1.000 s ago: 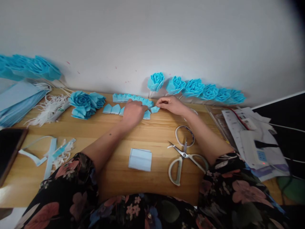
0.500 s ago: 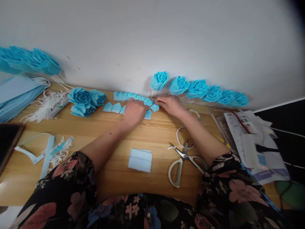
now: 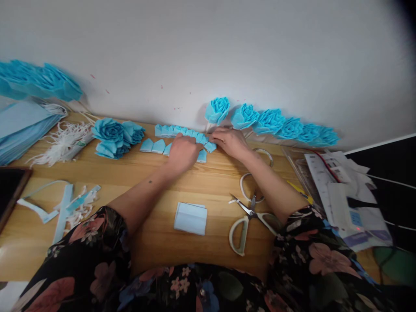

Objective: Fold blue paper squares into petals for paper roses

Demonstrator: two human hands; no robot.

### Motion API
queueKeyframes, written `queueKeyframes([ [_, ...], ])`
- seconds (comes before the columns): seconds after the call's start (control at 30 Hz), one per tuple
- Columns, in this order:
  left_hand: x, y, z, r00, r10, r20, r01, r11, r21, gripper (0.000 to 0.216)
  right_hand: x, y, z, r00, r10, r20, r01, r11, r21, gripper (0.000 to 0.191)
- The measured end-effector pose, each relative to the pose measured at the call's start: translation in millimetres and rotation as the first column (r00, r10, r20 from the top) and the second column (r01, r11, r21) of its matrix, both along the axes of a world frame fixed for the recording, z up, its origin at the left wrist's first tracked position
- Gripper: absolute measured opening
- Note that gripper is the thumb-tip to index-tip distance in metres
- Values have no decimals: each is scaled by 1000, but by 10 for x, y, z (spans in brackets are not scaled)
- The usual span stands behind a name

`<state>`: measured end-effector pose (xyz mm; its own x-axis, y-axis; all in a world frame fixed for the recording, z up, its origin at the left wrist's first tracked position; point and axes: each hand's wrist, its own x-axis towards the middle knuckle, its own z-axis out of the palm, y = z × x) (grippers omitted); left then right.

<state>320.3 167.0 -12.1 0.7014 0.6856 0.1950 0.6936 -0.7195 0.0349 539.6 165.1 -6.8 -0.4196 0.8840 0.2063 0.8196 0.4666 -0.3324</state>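
Observation:
Near the wall, folded blue petals lie in two rows: an overlapping back row (image 3: 173,130) and a more widely spaced front row (image 3: 158,147). My left hand (image 3: 184,152) is curled over the middle of the rows, its fingertips hidden behind the knuckles. Just right of it, my right hand (image 3: 231,142) has thumb and fingers pinched together at the right end of the back row. A single folded petal (image 3: 211,148) lies tilted between the two hands, right under the right fingertips. Whatever either hand grips is too small or hidden to make out.
Finished blue flowers (image 3: 269,121) on sticks lean along the wall, with more flowers (image 3: 112,136) at left. Open scissors (image 3: 238,236) lie by my right forearm, beside a tape roll (image 3: 243,186). A stack of pale blue squares (image 3: 190,218) sits in front of me.
My right hand has shifted very slightly left, its fingers a little more bunched. The left hand stays in place over the petals, and the view has tilted slightly.

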Motion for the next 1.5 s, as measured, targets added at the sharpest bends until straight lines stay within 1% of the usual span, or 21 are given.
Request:
queueKeyframes([
  [0.2, -13, -7, 47, 1000, -2, 2, 2, 1000, -4, 28, 1, 2, -20, 1000, -13, -24, 13, 1000, 0, 23],
  [0.3, -2, -22, 84, 999, 24, 31, -24, 1000, -4, 30, 7, 5, -33, 1000, -9, -29, 9, 1000, 14, 24],
  [0.37, 10, -32, 90, 998, 8, 56, -8, 1000, -10, 30, 8, 5, -36, 1000, -7, -18, 8, 1000, 25, 24],
  [0.47, 25, -38, 62, 997, -34, 68, 36, 999, -18, 31, 0, 1, -30, 1000, -14, 8, 13, 999, 38, 25],
  [0.6, 31, -33, 11, 998, -32, 55, 34, 999, -26, 31, -12, 4, -26, 1000, -12, 26, 11, 999, 31, 27],
  [0.7, 31, -33, -5, 999, -32, 42, 34, 999, -36, 31, 0, 5, -32, 1000, -14, -8, 14, 1000, 25, 29],
  [0.83, 33, -34, -13, 998, -28, 51, 30, 999, -32, 31, 52, -47, -15, 994, -39, -105, 40, 999, 7, 34],
  [0.93, 40, -32, -17, 999, -30, 37, 32, 999, -42, 31, 89, -126, 18, 993, -39, -111, 41, 999, 13, 42],
  [1.03, 45, -31, -14, 999, -33, 28, 34, 998, -50, 31, 97, -180, 32, 994, -1, -106, 6, 999, 48, 44],
  [1.13, 45, -35, -10, 999, -32, 40, 33, 998, -44, 31, 73, -174, 3, 996, 9, -85, -4, 998, 61, 44],
  [1.3, 44, -39, -3, 998, -44, 39, 45, 998, -42, 32, 4, -123, -112, 997, -68, -24, 69, 996, 48, 37],
  [1.4, 43, -40, 5, 999, -38, 34, 40, 998, -51, 33, -4, -116, -162, 993, -107, -55, 110, 993, 50, 33],
  [1.5, 44, -44, 16, 999, -31, 21, 32, 998, -58, 33, 29, -130, -165, 988, -105, -117, 110, 993, 40, 34],
])
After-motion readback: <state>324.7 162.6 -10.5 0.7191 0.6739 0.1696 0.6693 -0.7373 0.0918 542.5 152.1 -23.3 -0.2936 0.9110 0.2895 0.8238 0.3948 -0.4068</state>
